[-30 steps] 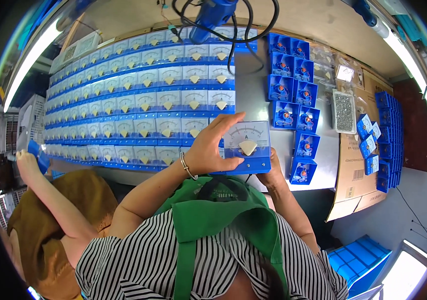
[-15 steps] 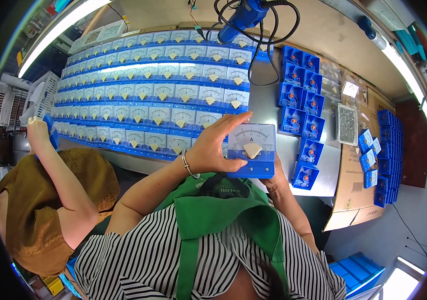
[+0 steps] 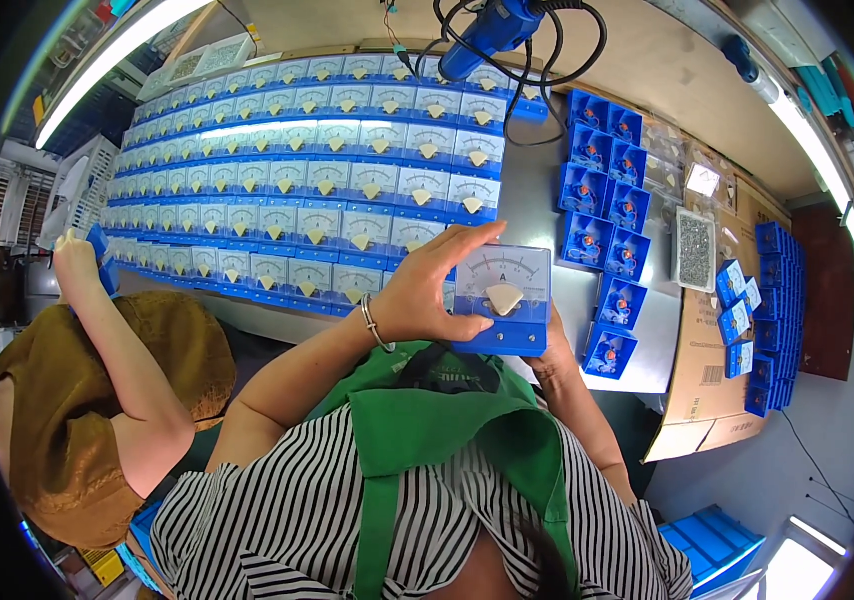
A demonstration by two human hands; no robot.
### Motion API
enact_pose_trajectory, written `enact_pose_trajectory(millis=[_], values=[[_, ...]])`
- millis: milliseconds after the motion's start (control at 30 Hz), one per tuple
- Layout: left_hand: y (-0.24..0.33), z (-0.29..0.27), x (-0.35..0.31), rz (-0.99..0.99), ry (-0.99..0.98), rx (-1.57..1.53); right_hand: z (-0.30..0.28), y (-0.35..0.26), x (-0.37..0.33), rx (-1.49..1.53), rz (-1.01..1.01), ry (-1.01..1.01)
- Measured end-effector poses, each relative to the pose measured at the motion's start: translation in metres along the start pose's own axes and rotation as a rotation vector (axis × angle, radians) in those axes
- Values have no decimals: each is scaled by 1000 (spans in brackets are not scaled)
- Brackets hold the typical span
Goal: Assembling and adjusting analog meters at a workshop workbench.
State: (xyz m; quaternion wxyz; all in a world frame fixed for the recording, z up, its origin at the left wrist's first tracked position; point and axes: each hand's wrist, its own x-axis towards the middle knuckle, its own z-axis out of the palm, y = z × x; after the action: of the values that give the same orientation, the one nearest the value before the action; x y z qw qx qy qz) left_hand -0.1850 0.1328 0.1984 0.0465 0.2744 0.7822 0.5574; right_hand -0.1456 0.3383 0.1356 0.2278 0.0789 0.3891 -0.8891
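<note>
A square panel ammeter with a clear front, a white dial, a cream wedge-shaped piece and a blue base is held up in front of my chest, its face turned to me. My left hand grips it from the left side, thumb on the blue lower front and index finger stretched along the top corner. A bangle circles that wrist. Behind the lower right edge of the meter is my right hand; the meter hides most of its fingers, so their grip does not show.
Rows of similar meters cover the bench to the left. Open blue cases with wiring stand right, beside a tray of small metal parts. A blue power tool hangs above. Left, a co-worker's hand holds a blue item.
</note>
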Motion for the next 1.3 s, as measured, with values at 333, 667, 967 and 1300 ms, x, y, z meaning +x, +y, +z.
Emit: enact_pose_trajectory(millis=[333,667,967,1300], values=[[-8,-4,6,-4,29,30,-5,0,13,-54,37,56],[-26,-13,-5,-102,111,160,14,-63,13,-228,-232,-89],[-18,-16,-15,-76,166,162,30,-50,8,-54,-113,-201],[-15,-15,-19,-89,175,165,39,-69,-1,-59,-260,-196]])
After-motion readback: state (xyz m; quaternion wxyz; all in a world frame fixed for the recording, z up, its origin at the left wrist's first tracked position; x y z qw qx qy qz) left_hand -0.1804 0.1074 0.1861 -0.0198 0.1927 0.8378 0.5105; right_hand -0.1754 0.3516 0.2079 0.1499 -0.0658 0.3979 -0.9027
